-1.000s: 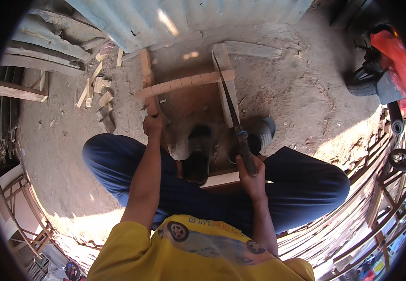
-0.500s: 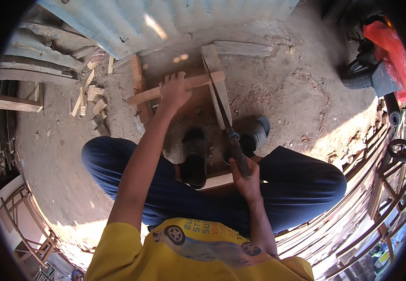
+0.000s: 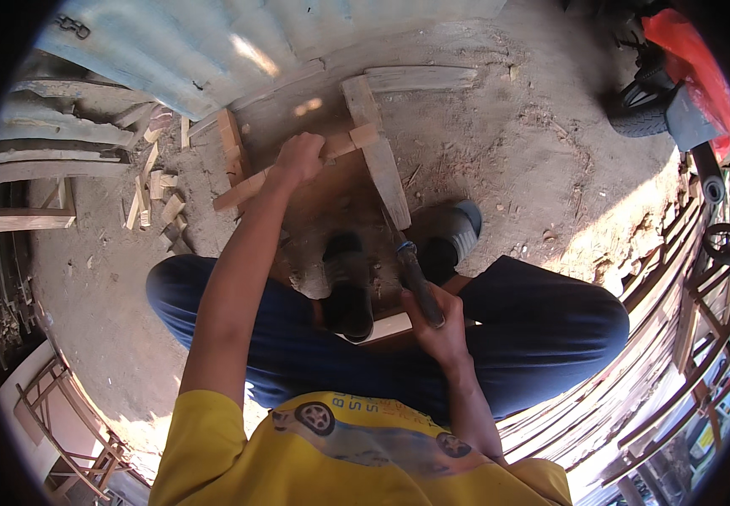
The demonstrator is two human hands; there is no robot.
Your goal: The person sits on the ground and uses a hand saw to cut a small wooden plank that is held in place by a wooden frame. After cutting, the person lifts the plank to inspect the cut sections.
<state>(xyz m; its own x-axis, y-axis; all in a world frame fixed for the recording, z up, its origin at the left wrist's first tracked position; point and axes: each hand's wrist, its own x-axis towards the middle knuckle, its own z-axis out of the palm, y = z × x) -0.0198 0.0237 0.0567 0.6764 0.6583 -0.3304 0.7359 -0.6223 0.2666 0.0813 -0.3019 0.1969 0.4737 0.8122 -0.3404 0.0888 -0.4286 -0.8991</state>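
"What are the hands doing on your feed?"

"From my end, the left hand (image 3: pixel 301 158) is closed over the wooden bar (image 3: pixel 340 145), and the right hand (image 3: pixel 435 320) is wrapped around the dark handle of a handsaw (image 3: pixel 416 282). The blade is hard to make out beside the board."

"Where's the bar lying?"

"Low in front of the feet, slanting across two supports: a reddish piece of wood (image 3: pixel 230 139) at the left and a greyer, weathered board (image 3: pixel 388 185) at the right."

"And the ground around it?"

"I'm looking down on a bare dirt floor (image 3: pixel 517 160), brown and uneven. A heap of pale offcuts (image 3: pixel 163 187) sits left of the supports. Beyond them stands a bluish corrugated sheet (image 3: pixel 289 51), with a bright patch of light on it."

"Further out?"

"To my right there's a black tyre (image 3: pixel 639 114) near a red plastic bag (image 3: pixel 694 76), with sunlit planks (image 3: pixel 593 371) below."

"How does the bar look?"

"Slim, straight and light reddish-brown, with squared ends. I can see a line across it near the right end; the hand hides its middle."
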